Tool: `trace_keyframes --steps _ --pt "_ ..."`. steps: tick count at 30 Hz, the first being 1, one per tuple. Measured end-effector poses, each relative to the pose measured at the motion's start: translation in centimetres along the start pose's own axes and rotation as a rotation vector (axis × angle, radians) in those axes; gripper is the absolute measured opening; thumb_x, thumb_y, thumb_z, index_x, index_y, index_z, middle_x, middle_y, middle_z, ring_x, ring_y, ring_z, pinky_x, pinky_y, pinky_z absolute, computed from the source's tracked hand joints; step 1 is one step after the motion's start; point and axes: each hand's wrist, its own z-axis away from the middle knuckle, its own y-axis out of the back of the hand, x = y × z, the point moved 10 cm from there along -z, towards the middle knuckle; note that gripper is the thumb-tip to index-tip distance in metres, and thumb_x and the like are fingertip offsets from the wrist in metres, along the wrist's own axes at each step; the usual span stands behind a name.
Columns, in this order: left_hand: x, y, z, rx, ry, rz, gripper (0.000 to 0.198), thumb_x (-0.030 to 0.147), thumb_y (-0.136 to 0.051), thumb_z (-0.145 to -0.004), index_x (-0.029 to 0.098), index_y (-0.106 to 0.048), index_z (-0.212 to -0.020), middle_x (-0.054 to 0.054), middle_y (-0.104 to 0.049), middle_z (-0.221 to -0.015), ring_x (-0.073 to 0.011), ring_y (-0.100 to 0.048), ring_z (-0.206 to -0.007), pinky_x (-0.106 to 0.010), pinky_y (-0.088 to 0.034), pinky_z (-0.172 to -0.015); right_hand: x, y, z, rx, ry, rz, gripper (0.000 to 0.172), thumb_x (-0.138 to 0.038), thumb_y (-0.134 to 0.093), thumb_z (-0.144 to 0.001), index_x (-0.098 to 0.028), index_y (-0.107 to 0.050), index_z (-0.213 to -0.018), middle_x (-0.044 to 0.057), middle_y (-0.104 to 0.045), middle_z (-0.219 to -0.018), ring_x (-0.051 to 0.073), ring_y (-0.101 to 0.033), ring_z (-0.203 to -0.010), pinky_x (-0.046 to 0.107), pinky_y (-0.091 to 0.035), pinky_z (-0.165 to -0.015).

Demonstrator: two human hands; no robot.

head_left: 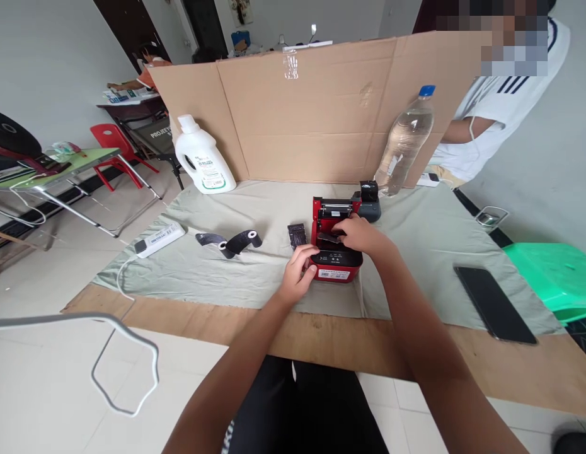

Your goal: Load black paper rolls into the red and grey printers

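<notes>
A small red and black machine (338,252) stands with its top raised on the cloth-covered table. My left hand (298,272) rests against its near left corner, fingers bent and apart, steadying the casing. My right hand (359,234) reaches into the opening from the right, its fingers closed around a small dark part (329,238). A dark grey piece (370,205) is beside the machine's far right side. Left of the machine lies a small black packet (297,235). Further left is a black ribbon (236,243) wound on white-cored rolls.
Behind stands a cardboard panel (312,113), with a white jug (203,157) and a water bottle (406,148) before it. A power strip (160,239) lies left, a black phone (495,304) right. A person in a white shirt (505,107) is at the back right.
</notes>
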Motion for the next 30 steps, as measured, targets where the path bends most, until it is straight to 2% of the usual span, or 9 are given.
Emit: trace_keyframes --steps 7,12,16,20,25,30 --pt "0.3 0.0 -0.1 -0.007 -0.013 0.009 0.033 0.042 -0.048 -0.105 0.021 -0.062 -0.126 -0.012 -0.060 -0.129 -0.0143 -0.056 -0.080 -0.032 -0.051 -0.075 0.2 -1.6 -0.4 -0.070 -0.054 0.120 0.025 -0.016 -0.066 -0.080 -0.025 -0.082 -0.097 0.016 -0.073 -0.091 0.041 -0.054 -0.117 0.054 -0.042 -0.094" --pt "0.2 0.0 -0.1 -0.016 -0.007 -0.012 0.033 0.042 -0.047 -0.105 0.021 -0.062 -0.125 -0.013 -0.059 -0.130 -0.0143 -0.056 -0.080 -0.032 -0.052 -0.077 0.7 -2.4 -0.9 -0.111 -0.076 0.111 0.017 -0.019 -0.068 -0.077 -0.026 -0.080 -0.088 0.016 -0.068 -0.080 0.041 -0.050 -0.116 0.057 -0.040 -0.094" --pt "0.2 0.0 -0.1 -0.012 -0.018 -0.009 0.032 0.041 -0.048 -0.105 0.021 -0.062 -0.125 -0.012 -0.059 -0.130 -0.0139 -0.055 -0.079 -0.032 -0.052 -0.075 1.1 -2.8 -1.2 -0.099 -0.038 0.083 0.006 -0.025 -0.070 -0.075 -0.025 -0.075 -0.076 0.016 -0.066 -0.074 0.041 -0.049 -0.112 0.061 -0.040 -0.094" --pt "0.2 0.0 -0.1 -0.008 -0.020 0.000 0.029 0.038 -0.048 -0.105 0.022 -0.062 -0.124 -0.012 -0.059 -0.130 -0.0128 -0.054 -0.077 -0.031 -0.051 -0.075 1.2 -2.9 -1.3 -0.090 -0.031 0.049 0.005 -0.022 -0.069 -0.075 -0.023 -0.071 -0.070 0.016 -0.068 -0.076 0.041 -0.049 -0.111 0.065 -0.038 -0.096" --pt "0.1 -0.1 0.0 -0.008 -0.012 -0.022 0.031 0.041 -0.047 -0.105 0.021 -0.062 -0.124 -0.012 -0.059 -0.130 -0.0133 -0.054 -0.078 -0.031 -0.051 -0.075 0.8 -2.6 -1.0 -0.107 -0.045 0.070 0.012 -0.018 -0.066 -0.074 -0.025 -0.074 -0.081 0.014 -0.071 -0.083 0.040 -0.049 -0.112 0.064 -0.038 -0.097" --pt "0.0 0.0 0.0 -0.005 -0.016 -0.035 0.032 0.043 -0.047 -0.105 0.021 -0.062 -0.123 -0.012 -0.060 -0.130 -0.0135 -0.055 -0.078 -0.031 -0.052 -0.075 0.4 -1.5 -0.4 -0.120 -0.078 0.038 0.022 -0.021 -0.064 -0.080 -0.026 -0.077 -0.096 0.012 -0.073 -0.095 0.040 -0.051 -0.118 0.055 -0.041 -0.100"
